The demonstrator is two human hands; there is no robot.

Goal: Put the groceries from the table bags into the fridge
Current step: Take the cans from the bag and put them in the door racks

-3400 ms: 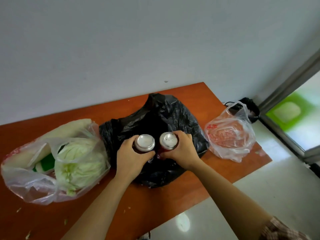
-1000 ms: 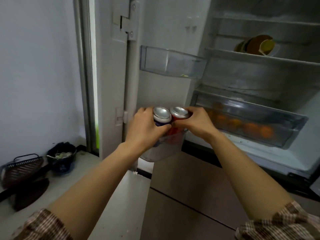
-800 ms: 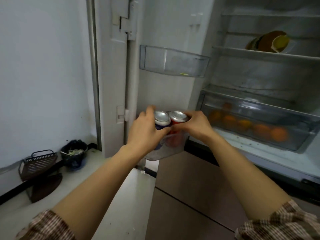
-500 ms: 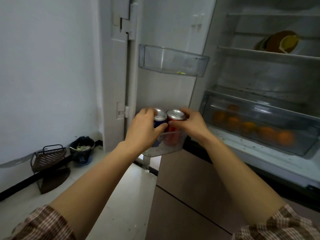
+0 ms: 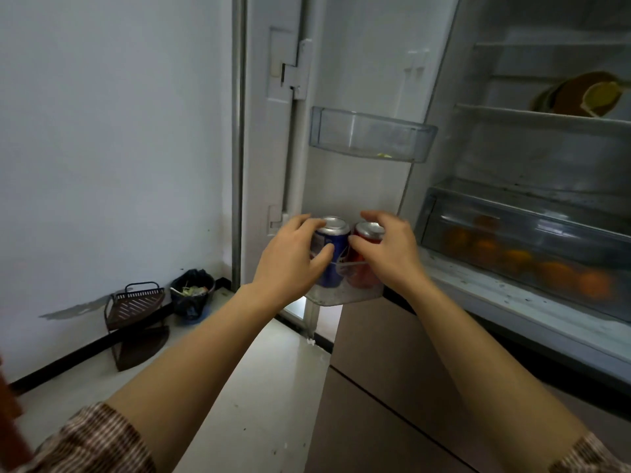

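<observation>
Two drink cans stand side by side in the clear lower bin (image 5: 341, 297) of the open fridge door. My left hand (image 5: 290, 261) grips the blue can (image 5: 331, 268), thumb across its front and fingers behind it. My right hand (image 5: 392, 254) holds the red can (image 5: 363, 279), fingers arched over its silver top and thumb on its side. The lower halves of both cans show through the bin's wall. The table and its bags are out of view.
An upper door bin (image 5: 372, 138) hangs above the cans, nearly bare. To the right a crisper drawer (image 5: 532, 233) holds oranges, with bowls (image 5: 580, 95) on a shelf above. On the floor by the left wall stand a small waste bin (image 5: 193, 293) and a wire corner rack (image 5: 135, 305).
I carried both cans from the black bag on the table to the fridge. Over the last second they have sunk lower into the door bin, and my fingers sit looser around them.
</observation>
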